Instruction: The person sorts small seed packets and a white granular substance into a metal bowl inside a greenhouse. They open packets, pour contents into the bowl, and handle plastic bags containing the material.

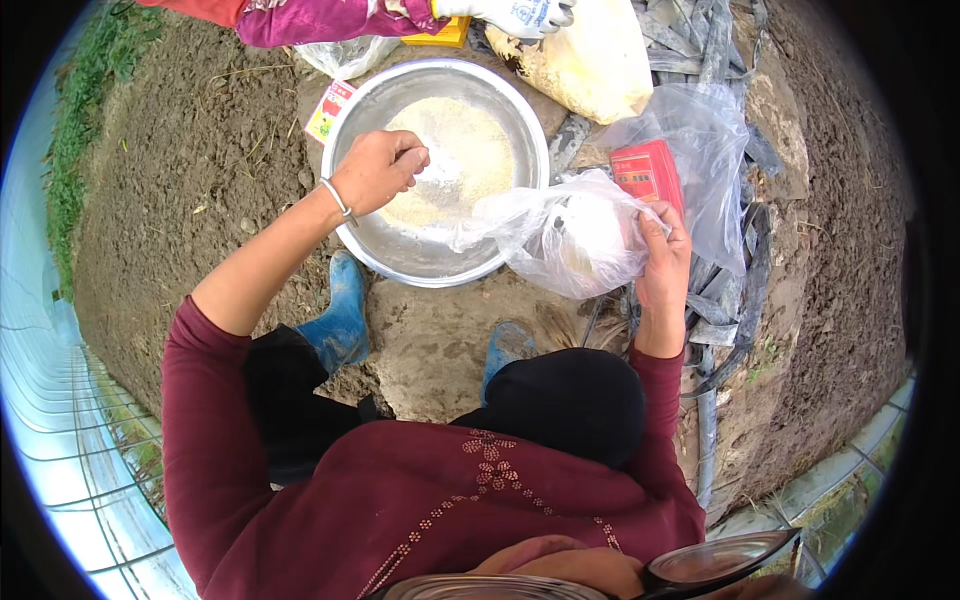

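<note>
My left hand (379, 172), with a bracelet (339, 199) at the wrist, is over a wide metal basin (435, 276). Its fingers are curled together against the thumb; whether a pinch of anything is inside them is hidden. Pale yellow grain-like meal (480, 142) covers the basin's bottom, with white powder (442, 166) on top near my fingertips. My right hand (664, 247) grips the edge of a clear plastic bag (555, 255) holding white powder. Part of this bag hangs over the basin's right rim.
Red packets (645, 176) lie beside another clear plastic bag (709, 142). A person's gloved hand (525, 15) is at a pale sack (592, 67). A printed packet (328, 111) lies left of the basin, flattened black strips (720, 300) at right. Blue boots (341, 315) stand on bare soil.
</note>
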### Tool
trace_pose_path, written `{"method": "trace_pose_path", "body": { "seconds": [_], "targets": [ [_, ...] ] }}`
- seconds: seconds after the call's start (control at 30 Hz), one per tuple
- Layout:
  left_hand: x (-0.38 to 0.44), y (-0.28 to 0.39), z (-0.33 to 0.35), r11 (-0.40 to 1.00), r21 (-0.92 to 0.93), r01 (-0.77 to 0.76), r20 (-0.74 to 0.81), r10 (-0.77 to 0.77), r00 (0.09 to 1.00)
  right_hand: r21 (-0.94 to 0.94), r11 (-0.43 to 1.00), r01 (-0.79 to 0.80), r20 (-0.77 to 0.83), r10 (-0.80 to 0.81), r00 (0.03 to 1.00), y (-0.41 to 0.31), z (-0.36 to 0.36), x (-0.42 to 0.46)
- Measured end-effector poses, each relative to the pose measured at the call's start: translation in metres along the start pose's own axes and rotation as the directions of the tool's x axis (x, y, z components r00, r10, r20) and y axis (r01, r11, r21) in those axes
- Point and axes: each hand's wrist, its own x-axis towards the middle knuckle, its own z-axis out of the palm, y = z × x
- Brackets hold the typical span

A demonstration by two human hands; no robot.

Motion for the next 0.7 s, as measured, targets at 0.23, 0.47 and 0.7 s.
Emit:
{"method": "trace_pose_path", "body": {
  "seconds": [0.23, 0.47, 0.7],
  "targets": [
    [-0.016, 0.103, 0.092, 0.835, -0.118, -0.537, 0.269, 0.548, 0.792, -0.168, 0.985, 0.026, 0.014, -0.024, 1.000, -0.008, 0.025, -0.021],
    [0.070, 0.079, 0.205, 0.831, 0.419, -0.367, 0.304, 0.252, 0.919, -0.140, 0.990, 0.009, 0.098, 0.005, 0.995, -0.005, 0.026, -0.033],
    [0.127, -0.010, 0.292, 0.765, 0.579, -0.281, -0.008, 0.350, 0.937, -0.193, 0.981, 0.014, 0.113, 0.008, 0.994, 0.000, 0.030, -0.032]
  ]
}}
